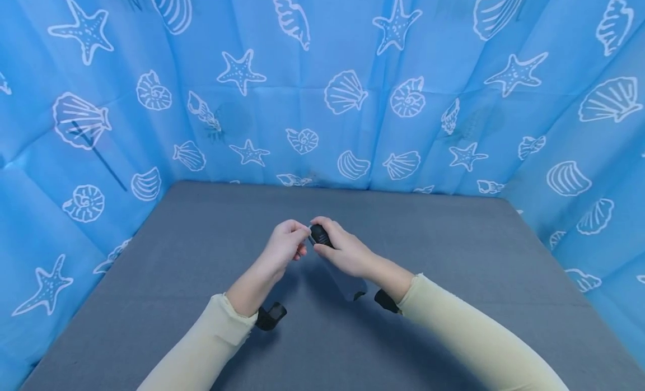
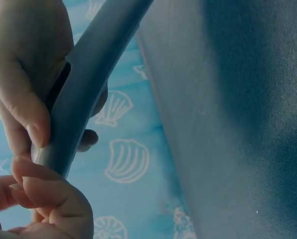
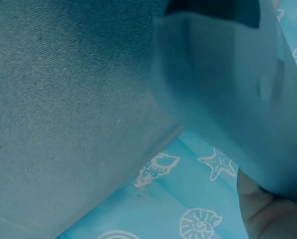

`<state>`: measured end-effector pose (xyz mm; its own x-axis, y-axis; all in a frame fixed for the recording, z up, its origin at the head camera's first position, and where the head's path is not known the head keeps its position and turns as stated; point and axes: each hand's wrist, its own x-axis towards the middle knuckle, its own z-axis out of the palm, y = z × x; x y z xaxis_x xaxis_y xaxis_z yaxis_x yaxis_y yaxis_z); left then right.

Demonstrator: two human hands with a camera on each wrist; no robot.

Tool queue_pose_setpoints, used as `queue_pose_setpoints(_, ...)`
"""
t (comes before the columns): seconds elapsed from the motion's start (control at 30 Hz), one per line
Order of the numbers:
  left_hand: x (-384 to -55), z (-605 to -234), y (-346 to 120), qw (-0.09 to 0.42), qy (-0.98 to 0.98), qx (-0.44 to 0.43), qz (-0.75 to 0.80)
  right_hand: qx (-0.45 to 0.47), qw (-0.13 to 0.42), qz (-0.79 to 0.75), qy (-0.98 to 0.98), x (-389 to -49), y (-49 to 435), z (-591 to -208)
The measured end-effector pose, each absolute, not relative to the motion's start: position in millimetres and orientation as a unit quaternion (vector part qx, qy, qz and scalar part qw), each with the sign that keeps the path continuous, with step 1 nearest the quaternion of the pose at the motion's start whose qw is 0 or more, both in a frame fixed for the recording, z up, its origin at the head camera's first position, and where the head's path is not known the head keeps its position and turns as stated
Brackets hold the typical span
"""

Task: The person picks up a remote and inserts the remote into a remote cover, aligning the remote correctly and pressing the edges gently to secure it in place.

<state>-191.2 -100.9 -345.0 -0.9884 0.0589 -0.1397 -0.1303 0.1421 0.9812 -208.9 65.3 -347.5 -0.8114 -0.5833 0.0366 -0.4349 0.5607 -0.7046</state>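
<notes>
Elongated gray-blue object (image 1: 347, 280) is slanting through the air above the gray tabletop (image 1: 176, 251), its black end (image 1: 320, 235) pointing away from the person, as I am watching remotely through the worn cameras. The right hand (image 1: 347, 255) is gripping it near that end, thumb and fingers wrapping its sides, while the body is extending beneath the palm. The left hand (image 1: 286, 245) is holding its fingers curled, thumb against forefinger, right at the black end; I cannot tell whether they are pinching its edge. Pale sleeves (image 1: 468, 330) are covering both forearms, and a blue seashell-print curtain (image 1: 312, 113) is hanging behind.
</notes>
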Motion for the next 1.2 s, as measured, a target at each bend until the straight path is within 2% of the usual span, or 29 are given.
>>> queue_pose_setpoints(0.23,-193.2,-344.8,-102.4,0.058,0.772,-0.01,0.632,-0.286,0.098,-0.397,0.866,-209.1,64.6,-352.1)
queue_pose_setpoints(0.53,-193.4,-348.6,-102.4,0.046,0.75,-0.014,0.66,-0.318,0.091,-0.519,0.788,-210.2,72.7,-353.5)
queue_pose_setpoints(0.93,-190.7,-351.3,-98.4,0.027,0.743,-0.01,0.669,-0.325,0.126,-0.566,0.747,-211.3,78.0,-351.1)
queue_pose_setpoints(1.07,-188.6,-354.5,-97.8,0.045,0.748,-0.001,0.662,-0.317,0.11,-0.585,0.738,-211.0,77.2,-350.4)
queue_pose_setpoints(1.2,-186.1,-357.7,-97.9,0.042,0.751,0.022,0.658,-0.295,0.058,-0.583,0.755,-208.4,76.6,-347.4)
